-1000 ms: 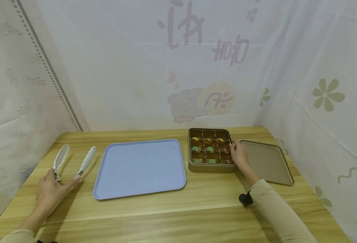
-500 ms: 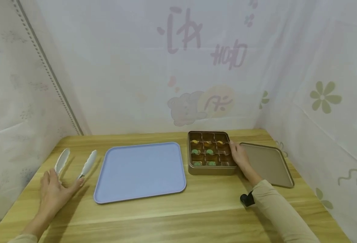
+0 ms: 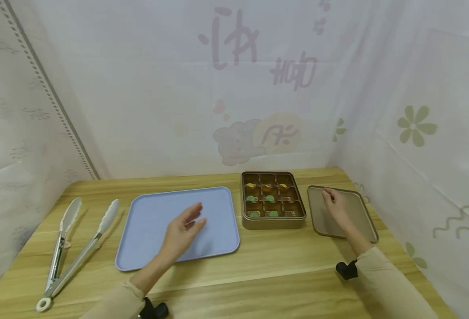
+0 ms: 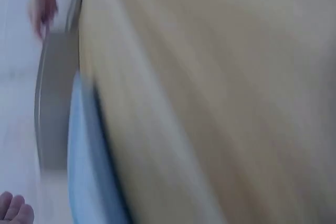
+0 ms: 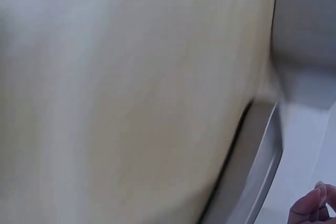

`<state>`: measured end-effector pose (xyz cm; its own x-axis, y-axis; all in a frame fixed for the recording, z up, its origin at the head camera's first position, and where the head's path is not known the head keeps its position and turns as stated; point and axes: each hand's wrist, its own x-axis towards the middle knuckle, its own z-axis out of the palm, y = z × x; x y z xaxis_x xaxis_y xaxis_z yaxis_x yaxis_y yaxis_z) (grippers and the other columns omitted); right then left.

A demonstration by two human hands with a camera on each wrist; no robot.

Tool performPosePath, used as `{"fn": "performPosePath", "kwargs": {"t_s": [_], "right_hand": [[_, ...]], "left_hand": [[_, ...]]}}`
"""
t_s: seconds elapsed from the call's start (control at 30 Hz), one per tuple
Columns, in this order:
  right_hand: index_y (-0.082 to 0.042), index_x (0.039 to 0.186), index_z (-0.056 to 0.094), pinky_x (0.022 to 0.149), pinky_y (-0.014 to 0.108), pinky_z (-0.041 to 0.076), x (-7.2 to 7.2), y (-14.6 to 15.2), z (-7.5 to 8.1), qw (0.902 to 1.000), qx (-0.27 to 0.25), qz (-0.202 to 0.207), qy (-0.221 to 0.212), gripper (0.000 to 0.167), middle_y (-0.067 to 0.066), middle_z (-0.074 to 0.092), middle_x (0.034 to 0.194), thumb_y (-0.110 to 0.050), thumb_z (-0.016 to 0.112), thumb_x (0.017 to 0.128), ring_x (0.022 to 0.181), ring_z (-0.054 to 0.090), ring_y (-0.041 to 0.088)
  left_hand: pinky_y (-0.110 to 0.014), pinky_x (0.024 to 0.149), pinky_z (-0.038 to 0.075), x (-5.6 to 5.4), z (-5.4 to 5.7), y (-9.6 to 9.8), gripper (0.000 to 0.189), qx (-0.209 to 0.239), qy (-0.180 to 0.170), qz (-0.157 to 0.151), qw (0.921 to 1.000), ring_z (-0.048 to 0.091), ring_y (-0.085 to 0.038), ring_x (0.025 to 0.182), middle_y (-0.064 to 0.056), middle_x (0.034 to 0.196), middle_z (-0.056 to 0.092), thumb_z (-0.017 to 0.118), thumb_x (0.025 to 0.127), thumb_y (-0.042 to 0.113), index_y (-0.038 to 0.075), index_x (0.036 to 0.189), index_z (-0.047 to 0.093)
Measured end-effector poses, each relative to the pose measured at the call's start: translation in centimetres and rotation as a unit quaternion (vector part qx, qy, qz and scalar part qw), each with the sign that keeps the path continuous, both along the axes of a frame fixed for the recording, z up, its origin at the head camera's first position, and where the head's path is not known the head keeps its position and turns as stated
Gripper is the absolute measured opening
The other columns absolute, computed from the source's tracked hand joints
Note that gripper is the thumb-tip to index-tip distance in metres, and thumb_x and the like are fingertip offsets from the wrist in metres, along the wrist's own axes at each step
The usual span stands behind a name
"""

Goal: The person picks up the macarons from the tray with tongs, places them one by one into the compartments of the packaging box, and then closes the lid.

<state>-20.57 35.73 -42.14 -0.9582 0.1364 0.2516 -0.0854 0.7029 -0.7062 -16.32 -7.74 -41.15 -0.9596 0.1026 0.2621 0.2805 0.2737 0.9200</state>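
My left hand (image 3: 182, 232) hovers over the blue tray (image 3: 178, 221), fingers loosely bent and holding nothing. Its fingertips (image 4: 16, 208) show at the lower left of the blurred left wrist view. At the right, my right hand (image 3: 335, 206) is above the flat bronze lid (image 3: 318, 217), with fingers loosely curled and nothing visible in them. Between the tray and the lid stands the bronze tin (image 3: 274, 223), whose brown insert has several square compartments with small green and yellow pieces showing inside. White-tipped metal tongs (image 3: 76, 266) lie spread at the left, away from both hands.
Everything stands on a wood-grain table (image 3: 234, 292). A printed white cloth (image 3: 158, 110) hangs close behind it and along both sides. The tin sits near the table's back edge, and the lid is close to the right edge.
My left hand has let go of the tongs and moved right, over the tray. My right hand has left the tin's right side and shifted right, over the lid.
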Motion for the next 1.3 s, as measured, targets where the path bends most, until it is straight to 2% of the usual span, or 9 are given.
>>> {"fn": "performPosePath", "kwargs": {"t_s": [0.13, 0.27, 0.43, 0.57, 0.7, 0.9, 0.97, 1.1, 1.3], "right_hand": [[0.016, 0.123, 0.05, 0.059, 0.019, 0.038, 2.0, 2.8, 0.0, 0.9979, 0.043, -0.048, 0.007, 0.039, 0.027, 0.057, 0.095, -0.015, 0.041, 0.101, 0.077, 0.049, 0.022], [0.015, 0.119, 0.054, 0.055, 0.022, 0.039, 3.7, 5.6, -0.5, 0.9925, 0.079, -0.093, 0.003, 0.037, 0.026, 0.06, 0.091, -0.014, 0.042, 0.1, 0.071, 0.049, 0.018], [0.016, 0.111, 0.058, 0.055, 0.028, 0.039, 5.3, 8.3, -1.6, 0.9835, 0.11, -0.141, 0.029, 0.03, 0.029, 0.061, 0.085, -0.008, 0.049, 0.096, 0.068, 0.052, 0.026], [0.018, 0.109, 0.058, 0.056, 0.028, 0.039, 6.3, 9.5, -2.1, 0.9803, 0.122, -0.152, 0.034, 0.029, 0.03, 0.061, 0.085, -0.005, 0.052, 0.093, 0.07, 0.053, 0.029], [0.018, 0.109, 0.058, 0.056, 0.031, 0.041, 7.0, 10.1, -2.4, 0.9784, 0.131, -0.159, 0.012, 0.03, 0.031, 0.061, 0.086, -0.006, 0.052, 0.093, 0.071, 0.055, 0.033], [0.018, 0.113, 0.056, 0.07, 0.043, 0.047, 7.3, 10.3, -2.8, 0.9796, 0.124, -0.154, -0.038, 0.034, 0.034, 0.062, 0.099, -0.009, 0.05, 0.093, 0.088, 0.059, 0.045], [0.018, 0.115, 0.055, 0.073, 0.045, 0.046, 7.4, 10.4, -2.9, 0.9798, 0.119, -0.152, -0.051, 0.036, 0.035, 0.061, 0.103, -0.011, 0.049, 0.094, 0.092, 0.058, 0.046], [0.019, 0.117, 0.052, 0.079, 0.049, 0.046, 7.3, 10.6, -2.9, 0.9809, 0.12, -0.134, -0.075, 0.038, 0.036, 0.058, 0.107, -0.011, 0.048, 0.094, 0.097, 0.056, 0.048], [0.019, 0.117, 0.052, 0.082, 0.053, 0.045, 7.3, 10.6, -2.7, 0.9792, 0.127, -0.121, -0.102, 0.038, 0.035, 0.059, 0.107, -0.01, 0.051, 0.093, 0.099, 0.055, 0.05]], "left_hand": [[-0.035, 0.091, 0.048, 0.8, -1.0, 6.9, 0.042, 0.055, -0.063, -0.106, 0.9908, 0.058, -0.035, 0.111, -0.025, 0.125, 0.057, 0.062, 0.09, 0.01, -0.006, 0.128, 0.053], [-0.031, 0.09, 0.049, 1.4, -1.8, 12.7, 0.04, 0.089, -0.11, -0.173, 0.9746, 0.057, -0.035, 0.112, -0.025, 0.126, 0.055, 0.059, 0.093, 0.012, -0.007, 0.128, 0.052], [-0.032, 0.091, 0.048, 1.7, -2.0, 18.4, 0.04, 0.14, -0.149, -0.183, 0.9615, 0.055, -0.035, 0.116, -0.026, 0.127, 0.055, 0.058, 0.093, 0.009, -0.009, 0.127, 0.052], [-0.033, 0.093, 0.047, 1.9, -2.1, 21.8, 0.045, 0.159, -0.191, -0.181, 0.9517, 0.052, -0.033, 0.12, -0.023, 0.132, 0.051, 0.057, 0.094, 0.013, -0.007, 0.132, 0.048], [-0.039, 0.1, 0.041, 2.2, -2.1, 24.4, 0.052, 0.166, -0.212, -0.194, 0.9433, 0.044, -0.035, 0.127, -0.023, 0.14, 0.043, 0.057, 0.094, 0.015, -0.008, 0.138, 0.04], [-0.047, 0.111, 0.023, 1.9, -2.3, 26.9, 0.059, 0.164, -0.206, -0.208, 0.9419, 0.022, -0.034, 0.14, -0.016, 0.153, 0.024, 0.056, 0.095, 0.015, -0.002, 0.145, 0.03], [-0.048, 0.112, 0.019, 1.8, -2.5, 27.4, 0.064, 0.149, -0.218, -0.204, 0.9427, 0.015, -0.033, 0.142, -0.015, 0.155, 0.019, 0.056, 0.095, 0.018, -0.002, 0.147, 0.025], [-0.049, 0.112, 0.018, 1.5, -2.8, 28.3, 0.07, 0.118, -0.237, -0.192, 0.9448, 0.014, -0.032, 0.143, -0.015, 0.155, 0.016, 0.057, 0.094, 0.024, -0.001, 0.148, 0.019], [-0.048, 0.113, 0.017, 0.9, -3.3, 29.3, 0.07, 0.095, -0.218, -0.172, 0.9559, 0.014, -0.035, 0.142, -0.02, 0.154, 0.016, 0.054, 0.095, 0.022, -0.004, 0.148, 0.016]]}}
